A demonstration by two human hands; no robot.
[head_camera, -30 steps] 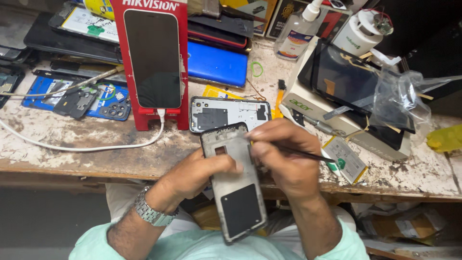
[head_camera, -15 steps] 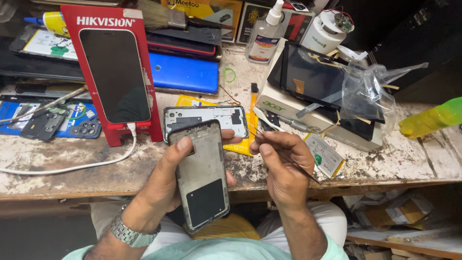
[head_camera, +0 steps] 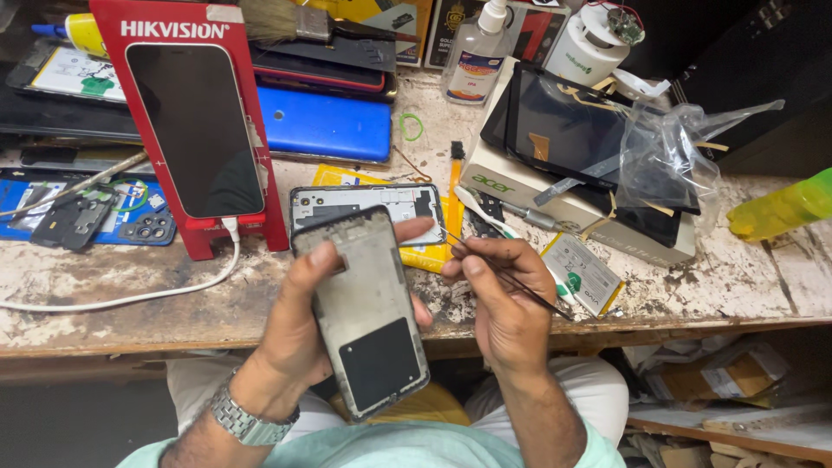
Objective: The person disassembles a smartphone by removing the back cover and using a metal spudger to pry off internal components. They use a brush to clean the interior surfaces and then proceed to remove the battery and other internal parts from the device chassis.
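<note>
Since the earlier frame the right hand has drawn slightly away from the phone frame, tweezers now pointing at its upper right edge. Behind lies the worn counter, crowded: a red stand holding a dark phone, a blue case, a boxed tablet under plastic, a second opened phone just beyond the hands. The left hand has its grip closed around the frame, held above the lap at the counter's edge. The right grip pinches the tweezers.
</note>
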